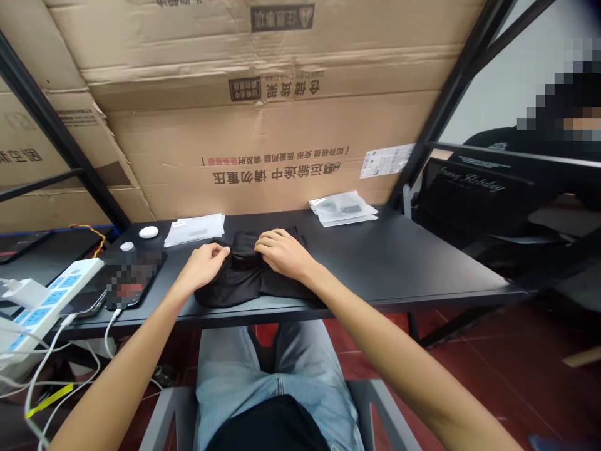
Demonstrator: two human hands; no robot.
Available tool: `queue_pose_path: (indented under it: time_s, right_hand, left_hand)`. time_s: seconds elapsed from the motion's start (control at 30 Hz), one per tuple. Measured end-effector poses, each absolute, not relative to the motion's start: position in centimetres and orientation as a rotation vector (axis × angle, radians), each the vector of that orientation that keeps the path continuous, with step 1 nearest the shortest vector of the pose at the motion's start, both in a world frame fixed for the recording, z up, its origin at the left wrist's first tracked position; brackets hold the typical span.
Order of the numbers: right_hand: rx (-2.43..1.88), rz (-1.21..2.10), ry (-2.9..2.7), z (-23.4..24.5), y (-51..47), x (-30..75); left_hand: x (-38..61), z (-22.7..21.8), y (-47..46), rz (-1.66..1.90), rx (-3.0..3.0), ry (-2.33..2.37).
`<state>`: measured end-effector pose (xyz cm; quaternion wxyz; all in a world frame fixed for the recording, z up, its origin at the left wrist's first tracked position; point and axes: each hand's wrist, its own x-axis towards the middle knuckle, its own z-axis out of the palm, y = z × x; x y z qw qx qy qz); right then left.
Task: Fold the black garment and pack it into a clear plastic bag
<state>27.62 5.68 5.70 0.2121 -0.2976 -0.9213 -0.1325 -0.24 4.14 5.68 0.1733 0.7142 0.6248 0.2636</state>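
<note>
The right hand lies open and palm-down on a folded black fabric garment, its fingers spread over the top fold. The left hand curls at the garment's upper left edge, fingertips touching the cloth; whether it grips the fabric, I cannot tell. The garment sits near the front edge of the black rectangular surface. Beyond it lie a flat stack of white paper-like sheets and clear plastic bags holding dark items. A white multi-socket power strip rests at the surface's left end.
</note>
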Motion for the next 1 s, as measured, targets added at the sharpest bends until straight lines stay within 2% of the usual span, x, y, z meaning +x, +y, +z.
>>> queue_pose_path:
  time_s: [0.13,0.5,0.83,1.0]
  right_hand:
    - [-0.863,-0.356,-2.55,5.5,5.1,29.2]
    - [-1.027,0.101,-2.587,4.0,2.9,30.7]
    - [-0.965,0.125,-2.556,3.2,2.7,31.2]
    - [-0.941,0.102,-2.583,3.5,2.6,31.5]
  left_hand:
    - [0.7,5.9,4.5,0.686,2.019,1.749]
    - [3.6,5.9,6.3,0.677,1.912,1.549]
    - [5.6,5.7,6.4,0.786,1.906,1.599]
    - [8.2,6.9,6.1,0.927,2.053,1.744]
